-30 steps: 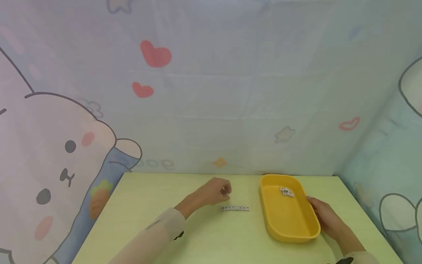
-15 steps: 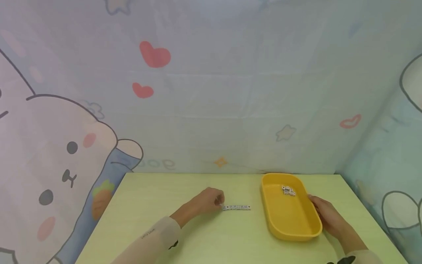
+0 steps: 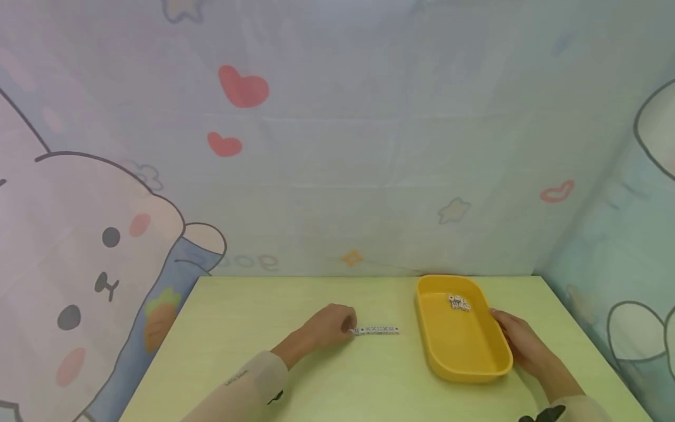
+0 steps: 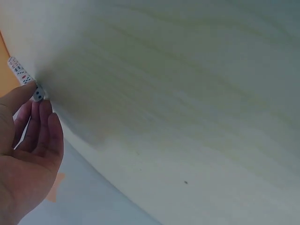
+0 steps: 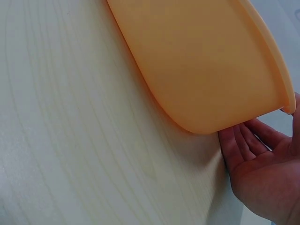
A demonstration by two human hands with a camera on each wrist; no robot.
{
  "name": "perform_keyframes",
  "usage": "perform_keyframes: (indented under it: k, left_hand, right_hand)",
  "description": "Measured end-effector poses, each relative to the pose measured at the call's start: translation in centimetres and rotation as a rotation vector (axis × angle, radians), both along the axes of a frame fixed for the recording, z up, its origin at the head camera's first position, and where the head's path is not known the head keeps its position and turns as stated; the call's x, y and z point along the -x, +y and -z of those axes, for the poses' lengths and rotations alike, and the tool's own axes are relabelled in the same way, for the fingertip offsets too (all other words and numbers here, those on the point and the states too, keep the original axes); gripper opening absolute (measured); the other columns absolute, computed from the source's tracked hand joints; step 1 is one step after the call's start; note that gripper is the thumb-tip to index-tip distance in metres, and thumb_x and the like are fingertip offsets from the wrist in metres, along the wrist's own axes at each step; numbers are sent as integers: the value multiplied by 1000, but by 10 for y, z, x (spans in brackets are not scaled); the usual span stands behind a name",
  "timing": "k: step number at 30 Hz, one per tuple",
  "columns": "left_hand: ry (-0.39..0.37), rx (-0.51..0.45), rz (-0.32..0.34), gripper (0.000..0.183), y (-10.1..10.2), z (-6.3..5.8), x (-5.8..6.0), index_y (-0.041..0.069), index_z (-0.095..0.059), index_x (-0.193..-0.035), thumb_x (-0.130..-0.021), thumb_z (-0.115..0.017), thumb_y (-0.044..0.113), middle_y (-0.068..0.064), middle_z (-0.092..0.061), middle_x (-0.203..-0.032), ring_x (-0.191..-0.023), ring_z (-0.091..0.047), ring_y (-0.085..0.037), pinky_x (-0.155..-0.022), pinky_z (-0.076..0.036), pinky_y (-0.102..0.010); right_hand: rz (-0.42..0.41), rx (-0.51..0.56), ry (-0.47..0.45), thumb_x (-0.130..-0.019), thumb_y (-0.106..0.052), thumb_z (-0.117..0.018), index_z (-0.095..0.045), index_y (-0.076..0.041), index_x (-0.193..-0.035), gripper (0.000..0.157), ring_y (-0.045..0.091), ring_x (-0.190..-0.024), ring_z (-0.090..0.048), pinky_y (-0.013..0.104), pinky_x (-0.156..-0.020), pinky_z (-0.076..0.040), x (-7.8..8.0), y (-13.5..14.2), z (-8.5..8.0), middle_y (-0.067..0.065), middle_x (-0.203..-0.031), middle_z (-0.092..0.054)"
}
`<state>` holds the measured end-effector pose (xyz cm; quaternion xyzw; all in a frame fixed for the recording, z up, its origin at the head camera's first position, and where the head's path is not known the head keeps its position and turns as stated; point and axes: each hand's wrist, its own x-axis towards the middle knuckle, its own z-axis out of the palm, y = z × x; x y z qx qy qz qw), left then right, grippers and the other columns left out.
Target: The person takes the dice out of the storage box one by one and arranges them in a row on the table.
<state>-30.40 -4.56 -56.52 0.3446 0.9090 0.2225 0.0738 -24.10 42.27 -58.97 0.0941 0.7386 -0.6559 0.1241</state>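
Note:
My left hand [image 3: 329, 324] is low over the table at the left end of a straight row of small white dice [image 3: 381, 330]. In the left wrist view, its thumb and fingertips pinch the end die [image 4: 38, 94], whose near face has two dark pips. The row runs on beyond the thumb, with one red pip among the dark ones. On the other side, my right hand [image 3: 519, 340] grips the right side of a yellow tray [image 3: 464, 375]. The right wrist view has its thumb up at the rim and its fingers against the outer wall [image 5: 197, 93].
Several loose dice [image 3: 459, 303] lie bunched in the far part of the tray. The pale green table [image 3: 253, 299] ends at a printed cloth backdrop [image 3: 337, 193], which also rises along the right side.
My left hand has come down and slightly left, bringing its die to the left end of the row. The right hand stays on the tray.

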Motion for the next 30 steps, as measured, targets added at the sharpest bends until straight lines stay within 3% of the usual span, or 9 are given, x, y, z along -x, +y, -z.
perform_keyframes:
  k: [11,18,22,30]
  left_hand:
    - [-39,-27,-12,16,-2,0,-4,14,-70,-104,-93,-82,10,7,-68,-99,-88,-60,-4,-80,-54,-24]
    - [-19,17,-36,27,5,-4,-2,16,-71,-114,-95,-83,31,8,-67,-108,-97,-61,-7,-85,-55,-27]
    - [-21,7,-41,35,17,-14,0,13,-71,-122,-96,-81,34,5,-68,-115,-106,-65,-13,-90,-55,-29]
    - [34,9,16,46,57,-43,3,11,-68,-135,-99,-77,38,1,-64,-127,-116,-64,-17,-96,-54,-27]
  right_hand:
    - [9,8,-11,-114,-52,-39,-26,13,-159,80,13,-106,-66,35,-90,-60,-2,-6,-1,5,-127,-65]
    - [13,8,-5,-114,-52,-40,-27,12,-158,79,13,-104,-67,35,-89,-60,0,-7,-2,4,-124,-66]
    - [17,16,-3,-114,-50,-39,-28,11,-158,76,12,-104,-67,35,-90,-60,2,-7,-1,2,-123,-67]
    - [22,35,-24,-113,-51,-42,-27,10,-160,78,12,-104,-67,36,-90,-60,-1,-1,-1,-1,-122,-67]
